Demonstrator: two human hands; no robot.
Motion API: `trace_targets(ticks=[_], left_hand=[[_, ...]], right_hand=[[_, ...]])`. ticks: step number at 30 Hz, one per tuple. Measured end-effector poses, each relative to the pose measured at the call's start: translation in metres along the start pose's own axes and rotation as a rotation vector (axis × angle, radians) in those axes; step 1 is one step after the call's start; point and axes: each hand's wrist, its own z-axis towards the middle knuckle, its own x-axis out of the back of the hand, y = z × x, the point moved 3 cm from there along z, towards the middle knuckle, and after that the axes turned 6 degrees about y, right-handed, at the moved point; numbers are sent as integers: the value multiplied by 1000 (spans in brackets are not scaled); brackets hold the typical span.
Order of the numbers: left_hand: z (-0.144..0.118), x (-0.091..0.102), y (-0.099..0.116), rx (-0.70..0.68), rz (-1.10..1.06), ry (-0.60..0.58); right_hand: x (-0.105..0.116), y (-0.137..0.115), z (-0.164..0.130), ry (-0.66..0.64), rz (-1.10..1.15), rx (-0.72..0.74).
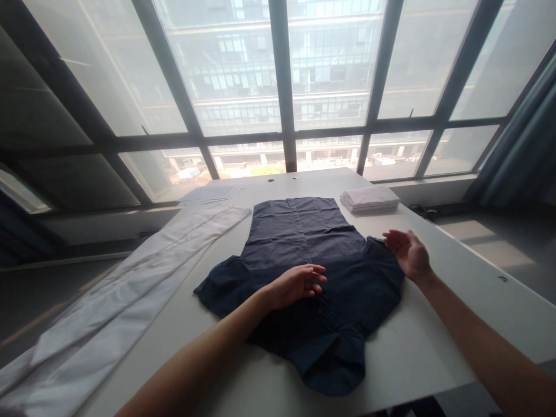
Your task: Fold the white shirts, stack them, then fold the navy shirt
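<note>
A dark navy short-sleeved shirt (304,255) lies spread flat on the white table (434,324), collar toward me and hem toward the window. My left hand (297,284) rests palm down on the middle of the shirt, fingers loosely apart, holding nothing. My right hand (408,252) hovers open at the shirt's right sleeve edge, palm turned inward, fingertips close to the cloth.
A stack of folded white cloths (370,198) sits at the table's far right. A long white fabric (130,295) drapes over the table's left side toward the floor. Large windows (282,87) stand behind the table; a blue curtain (521,150) hangs at the right.
</note>
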Motion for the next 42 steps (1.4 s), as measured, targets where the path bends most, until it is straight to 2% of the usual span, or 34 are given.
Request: trace_targets(ticks=[5,8,10,15,17,19,21,24,26,29,32,36,40,42], left_hand=[[1,0,-1,4,3,4],[1,1,-1,1,6,6],[1,1,-1,-5,8,0],[-1,-1,1,-4,0,-18],[-1,-1,0,0,0,-15],[0,0,0,-2,2,-8],[2,1,-1,-7,4,-1],[3,2,-2,-1,4,-5],[3,2,-2,4,7,-9],[2,1,-1,-6,11,-10],[1,1,-1,-9,16,-4],[2,2,-2,-7,16,0],[2,1,-1,-12,14,-9],[1,1,0,-14,18,-11]], right_hand=[[2,0,1,-2,-23,6],[-1,-3,-3,-43,-16,-69],[-7,-5,-9,-126,-2,-179],[-23,-7,-29,-429,18,-562],[-23,-4,-30,-449,33,-650],[-18,1,-24,-374,78,-690],[-9,5,-15,-226,157,-697],[5,7,-2,43,284,-614],[12,6,3,173,351,-530],[17,3,6,222,423,-454],[13,-1,5,127,462,-410],[-2,-10,-5,-149,410,-404],[-21,-13,-30,-499,196,-565],[-27,-11,-41,-630,93,-657]])
